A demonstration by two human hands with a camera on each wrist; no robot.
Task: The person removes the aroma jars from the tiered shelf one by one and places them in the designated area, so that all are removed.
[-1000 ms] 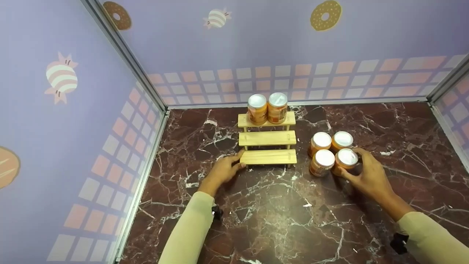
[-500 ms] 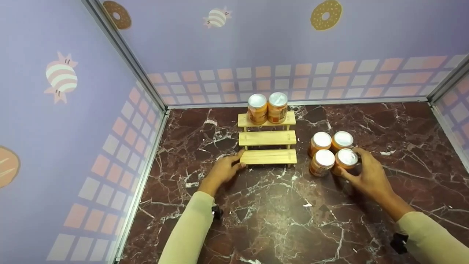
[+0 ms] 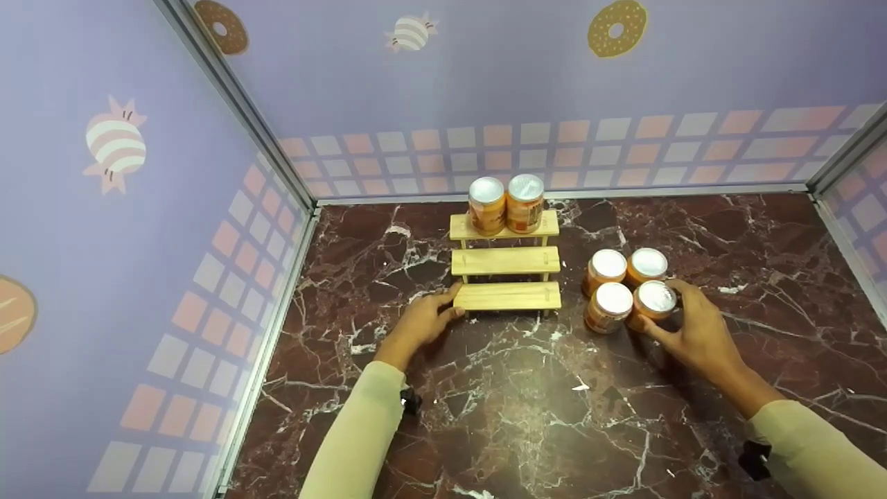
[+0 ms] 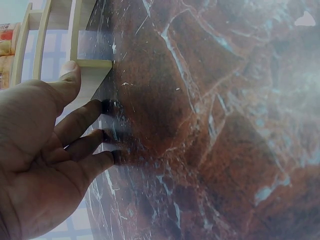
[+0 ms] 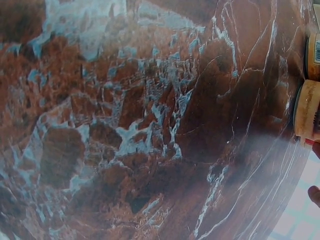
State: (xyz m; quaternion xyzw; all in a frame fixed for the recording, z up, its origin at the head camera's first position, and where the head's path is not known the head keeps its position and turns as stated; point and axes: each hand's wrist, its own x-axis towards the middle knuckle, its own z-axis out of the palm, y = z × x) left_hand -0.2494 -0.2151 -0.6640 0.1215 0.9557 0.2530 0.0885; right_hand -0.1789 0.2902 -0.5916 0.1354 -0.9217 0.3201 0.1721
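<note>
A three-step wooden display stand [image 3: 506, 296] sits on the dark marbled surface, two orange jars [image 3: 487, 206] with silvery lids side by side on its top step. My left hand [image 3: 421, 324] holds the left end of the lowest step between thumb and index finger; in the left wrist view the other fingers of the left hand [image 4: 55, 155] hang loosely near the tabletop. To the right of the stand, several similar jars [image 3: 610, 305] are grouped tightly. My right hand [image 3: 700, 333] grips the front right jar [image 3: 655, 299], thumb at its left front, fingers at its right; its base is partly hidden.
The marbled table [image 3: 527, 402] stretches in front of the stand and jars. A purple back wall [image 3: 499, 83] rises close behind the stand, and a left side wall [image 3: 208, 291] borders the table. In the right wrist view, jars [image 5: 307, 110] show only at the right edge.
</note>
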